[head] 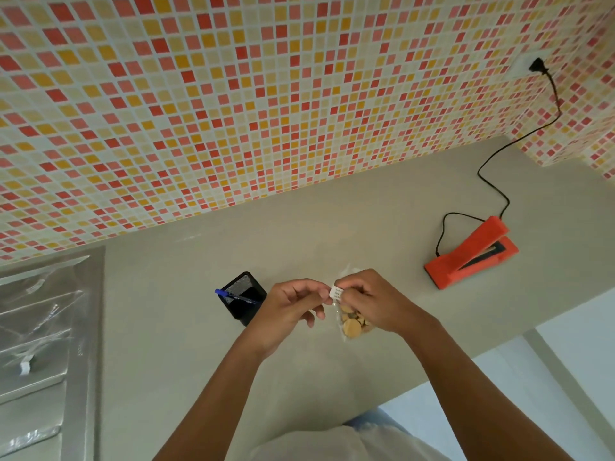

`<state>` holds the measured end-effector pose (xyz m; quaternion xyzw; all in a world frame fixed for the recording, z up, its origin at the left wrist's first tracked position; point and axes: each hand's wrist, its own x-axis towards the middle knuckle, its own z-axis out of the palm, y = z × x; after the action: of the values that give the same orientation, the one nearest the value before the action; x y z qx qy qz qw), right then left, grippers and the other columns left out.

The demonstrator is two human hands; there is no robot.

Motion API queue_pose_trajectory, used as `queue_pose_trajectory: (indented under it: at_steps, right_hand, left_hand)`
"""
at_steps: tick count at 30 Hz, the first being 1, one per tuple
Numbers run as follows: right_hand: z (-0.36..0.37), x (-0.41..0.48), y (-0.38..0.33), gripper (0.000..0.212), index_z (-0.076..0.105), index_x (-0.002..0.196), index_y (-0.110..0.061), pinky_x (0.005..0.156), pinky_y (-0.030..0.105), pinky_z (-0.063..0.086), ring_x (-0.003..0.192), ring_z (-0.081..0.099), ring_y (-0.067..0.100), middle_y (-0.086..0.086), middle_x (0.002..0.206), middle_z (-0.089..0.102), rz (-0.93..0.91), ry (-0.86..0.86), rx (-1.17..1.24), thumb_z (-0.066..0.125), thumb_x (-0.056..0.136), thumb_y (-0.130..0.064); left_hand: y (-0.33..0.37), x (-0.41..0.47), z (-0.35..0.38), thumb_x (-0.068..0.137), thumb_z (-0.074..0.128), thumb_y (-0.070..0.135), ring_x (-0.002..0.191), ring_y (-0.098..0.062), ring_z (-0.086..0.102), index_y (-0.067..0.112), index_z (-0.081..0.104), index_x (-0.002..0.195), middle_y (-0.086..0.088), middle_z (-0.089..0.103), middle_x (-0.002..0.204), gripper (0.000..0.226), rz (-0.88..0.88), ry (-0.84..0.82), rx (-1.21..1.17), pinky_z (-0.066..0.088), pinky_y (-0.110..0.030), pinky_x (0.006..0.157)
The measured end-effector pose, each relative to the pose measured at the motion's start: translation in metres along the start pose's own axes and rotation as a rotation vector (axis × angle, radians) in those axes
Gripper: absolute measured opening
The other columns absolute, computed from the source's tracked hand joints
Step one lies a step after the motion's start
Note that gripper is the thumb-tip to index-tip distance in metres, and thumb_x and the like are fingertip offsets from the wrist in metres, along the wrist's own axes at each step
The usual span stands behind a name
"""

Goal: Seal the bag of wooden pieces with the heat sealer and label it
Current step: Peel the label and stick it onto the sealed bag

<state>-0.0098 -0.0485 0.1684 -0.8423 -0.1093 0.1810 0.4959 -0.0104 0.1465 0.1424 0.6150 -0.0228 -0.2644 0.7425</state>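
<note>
while my right hand [369, 299] grips the bag of wooden pieces [351, 322] steady, my left hand [293, 306] pinches the small label [336, 292] against its top to stick it.

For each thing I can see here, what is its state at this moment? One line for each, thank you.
heat sealer: arm raised open, plugged into the wall.
bag of wooden pieces: held in the right hand.
label: pinched between both hands at the bag's top.
left hand: fingertips on the label.
pen: lying across the black mesh holder.
</note>
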Motion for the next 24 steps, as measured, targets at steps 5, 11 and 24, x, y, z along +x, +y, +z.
queue_pose_trajectory:
  at_steps: [5,11,24]
  right_hand:
    - [-0.026,-0.001,-0.002,0.026,0.043,0.058,-0.008,0.052,0.044,0.023,0.055,0.024,0.023,0.008,0.057,0.029,-0.006,-0.057,0.046,0.043,0.076,-0.027]
    - [-0.063,0.000,0.001,0.025,0.037,0.054,-0.003,0.052,0.041,0.020,0.051,0.022,0.020,0.000,0.050,0.028,-0.014,-0.164,0.037,0.044,0.076,-0.012]
    - [-0.113,0.007,0.022,0.028,0.040,0.061,0.013,0.049,0.030,0.019,0.051,0.020,0.014,-0.003,0.050,0.025,-0.052,-0.274,0.001,0.043,0.075,-0.011]
  left_hand:
    - [0.006,0.006,0.021,0.092,0.063,0.014,0.068,-0.019,0.058,-0.001,0.069,0.096,-0.013,0.066,0.087,0.017,0.014,-0.031,-0.040,0.044,-0.031,0.061]
    - [0.011,0.019,0.051,0.091,0.063,0.014,0.067,-0.019,0.058,-0.008,0.066,0.099,-0.016,0.065,0.087,0.024,0.045,-0.035,-0.091,0.045,-0.029,0.061]
    - [0.016,0.046,0.099,0.087,0.067,0.024,0.066,-0.019,0.058,0.005,0.072,0.090,-0.011,0.067,0.084,0.020,0.073,0.032,-0.139,0.044,-0.031,0.061]
